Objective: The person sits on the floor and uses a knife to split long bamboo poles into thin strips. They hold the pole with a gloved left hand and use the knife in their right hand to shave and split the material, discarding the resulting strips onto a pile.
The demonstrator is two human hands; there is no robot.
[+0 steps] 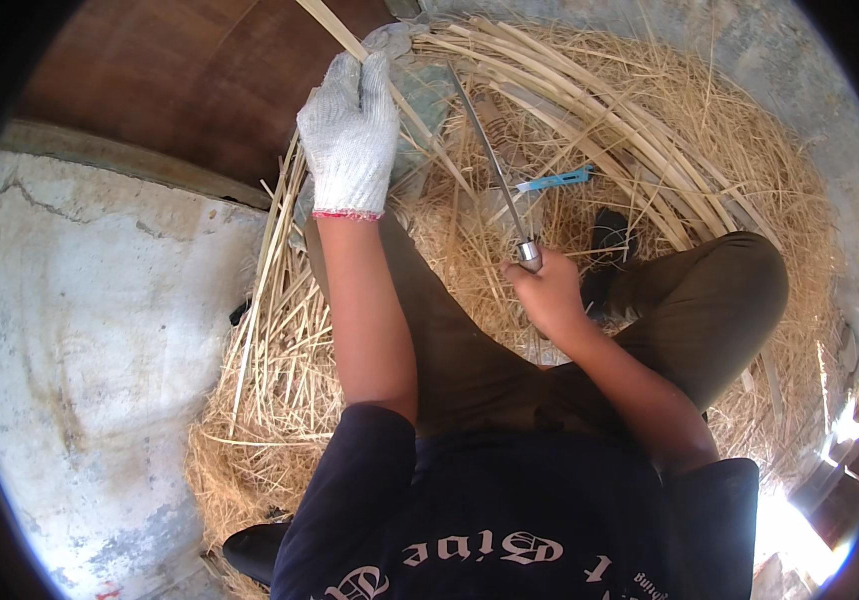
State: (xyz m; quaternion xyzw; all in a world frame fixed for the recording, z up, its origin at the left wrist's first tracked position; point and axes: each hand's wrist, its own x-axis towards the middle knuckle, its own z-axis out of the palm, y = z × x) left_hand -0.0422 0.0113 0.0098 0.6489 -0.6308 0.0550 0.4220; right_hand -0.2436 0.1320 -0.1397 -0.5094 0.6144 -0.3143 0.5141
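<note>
One fisheye view, worn on my head, above and behind my grip, facing steeply down, near enough to fit left hand (350,135), right hand (552,293), my shirt (540,480) behind them, wall (110,340) off left.

Left hand (352,130) raised, right hand (552,288) (lower) clenched.

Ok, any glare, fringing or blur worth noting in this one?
Head view: blown-out glare at lower right; bluish fringing along the dark fisheye rim; gloved left hand, right hand and knife blade look reasonably sharp.
</note>
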